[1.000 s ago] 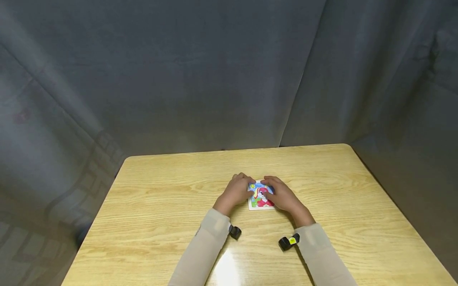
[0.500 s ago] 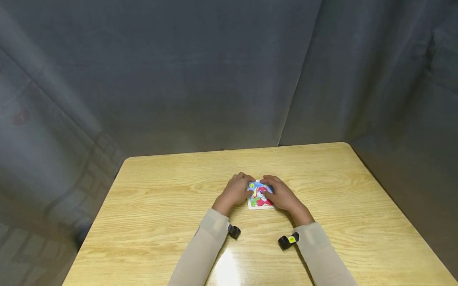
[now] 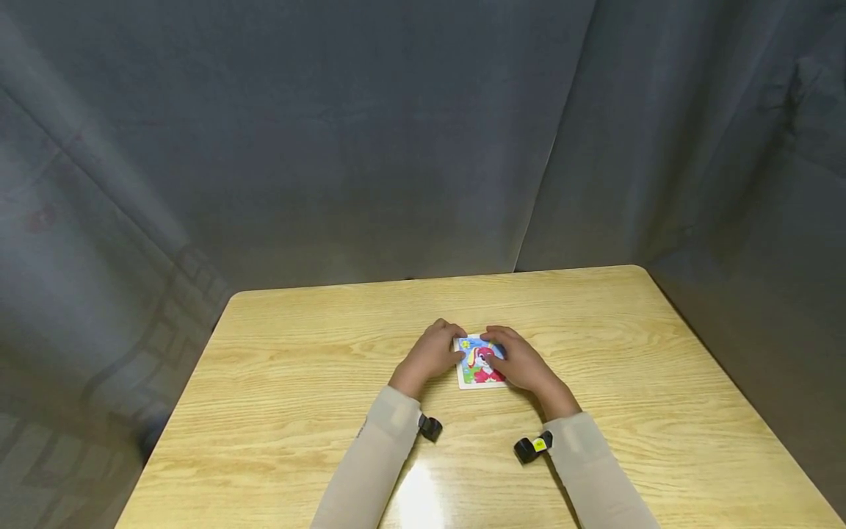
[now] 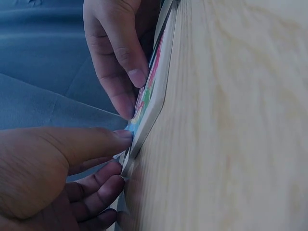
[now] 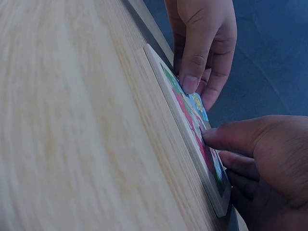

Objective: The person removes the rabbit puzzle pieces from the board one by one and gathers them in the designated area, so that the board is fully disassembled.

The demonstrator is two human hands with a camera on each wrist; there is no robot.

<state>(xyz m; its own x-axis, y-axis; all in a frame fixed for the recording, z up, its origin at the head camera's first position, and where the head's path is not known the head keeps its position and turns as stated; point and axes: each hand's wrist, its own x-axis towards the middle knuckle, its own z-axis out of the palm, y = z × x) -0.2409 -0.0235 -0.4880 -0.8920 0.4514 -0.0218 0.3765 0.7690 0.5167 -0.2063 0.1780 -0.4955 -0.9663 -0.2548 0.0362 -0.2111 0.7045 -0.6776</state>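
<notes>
A small square wooden picture puzzle (image 3: 472, 377) with a pale frame lies flat on the table, showing a red cartoon animal on blue and green. My left hand (image 3: 431, 354) holds its left side, the thumb (image 4: 94, 143) on the picture's edge and the curled fingers against the frame. On the opposite side my right hand (image 3: 522, 364) grips the puzzle, thumb (image 5: 236, 136) pressing the picture and fingers around the far right edge. Both hands cover parts of the frame. In the right wrist view, a blue part of the picture (image 5: 198, 106) sticks up beside the left fingers.
The pale wood-grain table (image 3: 317, 367) extends on every side of the hands. Behind it hangs a dark grey curtain (image 3: 370, 147). Black wrist cameras (image 3: 431, 428) sit on both cuffs, low over the tabletop.
My left hand has shifted slightly left, baring a little more of the puzzle's left edge. The right hand and the puzzle have hardly moved.
</notes>
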